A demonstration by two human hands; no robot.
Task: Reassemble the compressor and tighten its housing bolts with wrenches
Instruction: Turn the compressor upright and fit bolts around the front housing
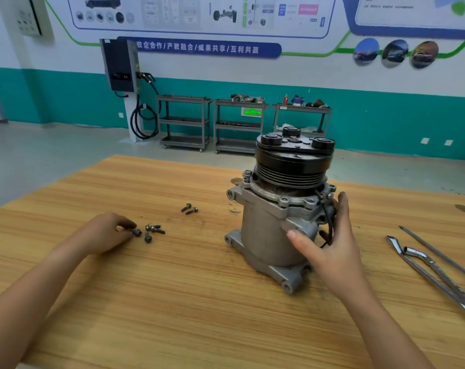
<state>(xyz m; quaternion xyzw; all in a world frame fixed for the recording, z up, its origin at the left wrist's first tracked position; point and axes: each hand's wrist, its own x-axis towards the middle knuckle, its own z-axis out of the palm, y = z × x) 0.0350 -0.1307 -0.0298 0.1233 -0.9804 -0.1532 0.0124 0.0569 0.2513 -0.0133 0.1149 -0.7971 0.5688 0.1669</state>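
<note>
A grey metal compressor [266,230] stands upright on the wooden table [172,302], its black pulley [292,161] on top. One bolt [247,175] sticks up from the housing flange at the left. My right hand [330,243] rests against the compressor's right side, thumb on the body and fingers straight by the black cable. My left hand [111,231] pinches a dark bolt [136,232] lying in a small cluster of loose bolts [153,230]. Two more bolts [189,209] lie farther back.
Two chrome wrenches [433,272] and a thin screwdriver [436,253] lie at the table's right edge. Behind the table are grey shelf carts [184,123] and a wall charger [119,65] against a teal wall.
</note>
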